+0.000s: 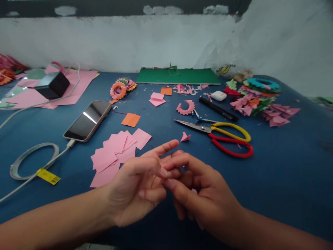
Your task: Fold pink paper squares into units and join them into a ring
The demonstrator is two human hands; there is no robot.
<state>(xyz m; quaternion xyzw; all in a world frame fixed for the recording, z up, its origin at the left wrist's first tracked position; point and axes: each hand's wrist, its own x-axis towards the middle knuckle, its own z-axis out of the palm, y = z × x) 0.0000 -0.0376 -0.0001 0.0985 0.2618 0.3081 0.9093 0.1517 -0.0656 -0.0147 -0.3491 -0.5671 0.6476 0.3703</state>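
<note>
- While both hands meet low over the blue surface [273, 180], the left hand [135, 191] and right hand [205, 194] pinch a small pink paper piece [194, 191], mostly hidden between their fingers.
- Loose pink squares [117, 152] lie just beside the left hand.
- Scissors [221, 135] rest near, beyond the right hand.
- Phone [88, 120] lies farther left.

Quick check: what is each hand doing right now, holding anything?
Left hand: fingers loosely curled, forefinger extended, meeting the right hand; anything held is hidden.
Right hand: fingers curled, pinching at the left hand's fingers; a pink scrap peeks beneath, grip unclear.
</note>
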